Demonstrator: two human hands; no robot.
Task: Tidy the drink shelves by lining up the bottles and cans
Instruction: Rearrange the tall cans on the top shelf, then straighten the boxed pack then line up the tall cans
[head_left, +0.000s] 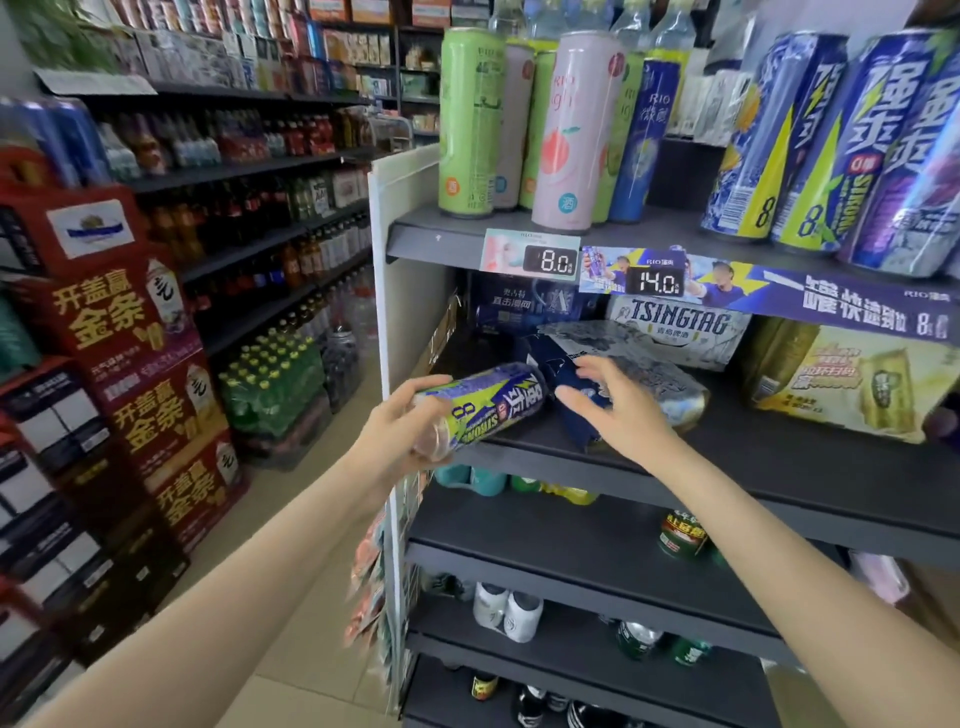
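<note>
My left hand (402, 423) grips a blue and yellow-green can (488, 402), held on its side in front of the second shelf (779, 452). My right hand (615, 408) hovers beside it with fingers spread, over a dark blue wrapped can pack (566, 374) lying on that shelf. On the top shelf (447, 234) stand tall cans: a green can (470, 122), a pink can (574, 132), a blue can (644, 140), and to the right several blue and yellow cans (769, 140) that match the one I hold.
Boxed beer packs, white (680, 332) and yellow (852, 384), fill the back of the second shelf. Lower shelves hold scattered bottles and cans (506, 610). Red cartons (135, 374) are stacked at the left, with long bottle shelves (260, 171) behind the aisle floor.
</note>
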